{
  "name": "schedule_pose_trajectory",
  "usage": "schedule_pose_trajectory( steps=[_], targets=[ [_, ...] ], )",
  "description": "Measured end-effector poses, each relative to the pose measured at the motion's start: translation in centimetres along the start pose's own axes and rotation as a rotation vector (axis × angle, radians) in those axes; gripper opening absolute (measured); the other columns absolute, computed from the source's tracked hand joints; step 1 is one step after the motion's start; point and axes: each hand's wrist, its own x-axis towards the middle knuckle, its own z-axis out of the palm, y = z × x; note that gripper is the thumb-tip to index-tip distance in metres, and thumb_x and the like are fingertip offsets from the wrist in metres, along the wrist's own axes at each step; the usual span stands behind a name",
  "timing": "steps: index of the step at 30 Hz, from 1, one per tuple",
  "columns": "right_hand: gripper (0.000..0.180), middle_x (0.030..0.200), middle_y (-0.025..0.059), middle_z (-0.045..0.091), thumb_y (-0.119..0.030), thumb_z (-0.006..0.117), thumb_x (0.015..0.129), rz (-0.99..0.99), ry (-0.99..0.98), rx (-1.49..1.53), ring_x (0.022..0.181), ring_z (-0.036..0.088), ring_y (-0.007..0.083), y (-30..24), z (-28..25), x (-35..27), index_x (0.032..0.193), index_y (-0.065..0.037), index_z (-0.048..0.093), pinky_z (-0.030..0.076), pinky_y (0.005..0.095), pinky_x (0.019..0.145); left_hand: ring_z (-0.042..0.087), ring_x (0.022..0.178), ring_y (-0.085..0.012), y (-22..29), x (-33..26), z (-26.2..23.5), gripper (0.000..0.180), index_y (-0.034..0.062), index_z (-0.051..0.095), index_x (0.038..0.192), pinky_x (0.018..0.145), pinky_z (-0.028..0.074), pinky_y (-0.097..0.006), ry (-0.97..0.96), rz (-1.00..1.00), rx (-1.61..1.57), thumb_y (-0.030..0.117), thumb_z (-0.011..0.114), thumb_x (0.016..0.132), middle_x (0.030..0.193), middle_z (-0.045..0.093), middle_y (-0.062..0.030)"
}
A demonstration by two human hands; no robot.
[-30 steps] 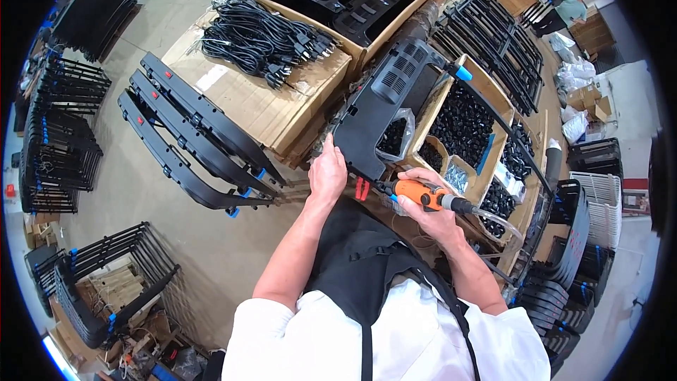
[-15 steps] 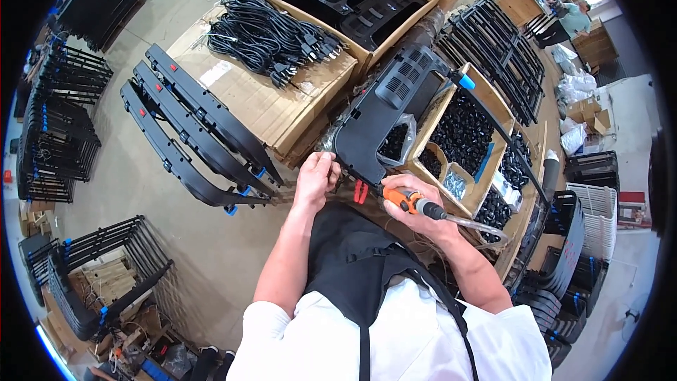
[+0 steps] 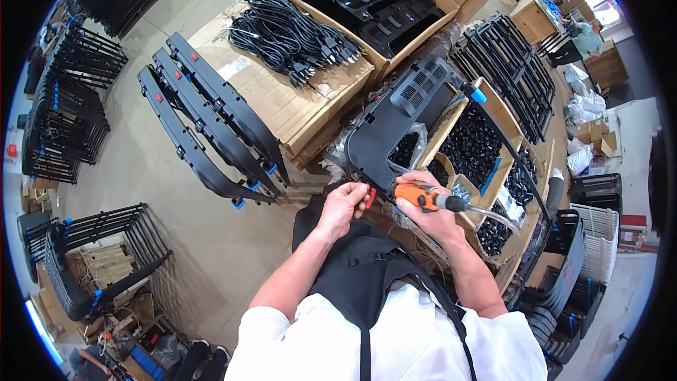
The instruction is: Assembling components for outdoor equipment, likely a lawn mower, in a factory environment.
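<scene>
My right hand (image 3: 436,216) is wrapped round an orange and black air screwdriver (image 3: 416,196), with a clear hose (image 3: 493,214) trailing from its back end. The tool's front end is by the lower corner of a black plastic housing (image 3: 374,134) with a vented hump; the tip is hidden. My left hand (image 3: 342,209) is closed, with thumb and fingers pinched at a red handle-like piece (image 3: 370,198) just below that corner. What the red piece belongs to is mostly hidden.
A wooden tray (image 3: 438,142) of small black parts stands right of the housing. Bundled black power cords (image 3: 289,35) lie on a cardboard box (image 3: 282,109), beside an open carton of black covers (image 3: 381,10). Curved black frames (image 3: 204,113) stand at left; a person (image 3: 585,39) is far right.
My left hand has moved right and down from the housing's edge to the red piece. The screwdriver has shifted slightly right, and the whole view has moved a little.
</scene>
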Motion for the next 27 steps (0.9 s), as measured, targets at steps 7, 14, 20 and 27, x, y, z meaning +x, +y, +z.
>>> schedule_pose_trajectory(
  steps=[7, 14, 20, 27],
  targets=[
    [0.044, 0.127, 0.0133, 0.069, -0.001, 0.081, 0.088, 0.036, 0.121, 0.439, 0.115, 0.07, 0.0214, -0.6, 0.2, -0.4, 0.128, -0.003, 0.062, 0.056, 0.0374, 0.102, 0.056, 0.069, -0.0081, -1.4, 0.6, 0.1, 0.022, 0.0084, 0.069, 0.109, 0.057, 0.043, -0.023, -0.039, -0.088, -0.308, 0.03, 0.067, 0.108, 0.086, 0.065, 0.0024],
    [0.045, 0.128, 0.0135, 0.07, -0.001, 0.082, 0.087, 0.013, 0.089, 0.421, 0.117, 0.069, 0.0223, -0.5, 1.2, -0.1, 0.128, -0.004, 0.063, 0.056, 0.0383, 0.105, 0.049, 0.069, -0.0082, -0.8, 1.5, 1.2, 0.027, 0.0094, 0.064, 0.11, 0.055, 0.039, -0.021, -0.025, -0.196, -0.438, 0.036, 0.059, 0.111, 0.084, 0.056, 0.0037],
    [0.047, 0.129, 0.0128, 0.071, -0.001, 0.082, 0.087, -0.011, 0.041, 0.258, 0.119, 0.069, 0.0221, -2.0, 1.0, 0.5, 0.13, -0.003, 0.062, 0.056, 0.0368, 0.106, 0.054, 0.07, -0.0118, -1.0, 2.2, 1.4, 0.027, 0.0075, 0.064, 0.111, 0.056, 0.044, -0.024, -0.02, -0.237, -0.621, 0.034, 0.06, 0.111, 0.086, 0.059, 0.0005],
    [0.049, 0.13, 0.0129, 0.071, -0.002, 0.083, 0.087, 0.025, 0.039, 0.228, 0.12, 0.069, 0.0226, -1.9, 1.2, 0.7, 0.131, -0.004, 0.063, 0.055, 0.0371, 0.107, 0.054, 0.073, -0.0123, -0.5, 2.3, 1.6, 0.026, 0.008, 0.064, 0.116, 0.061, 0.046, -0.025, -0.05, -0.275, -0.656, 0.033, 0.057, 0.113, 0.087, 0.059, 0.0006]
  ],
)
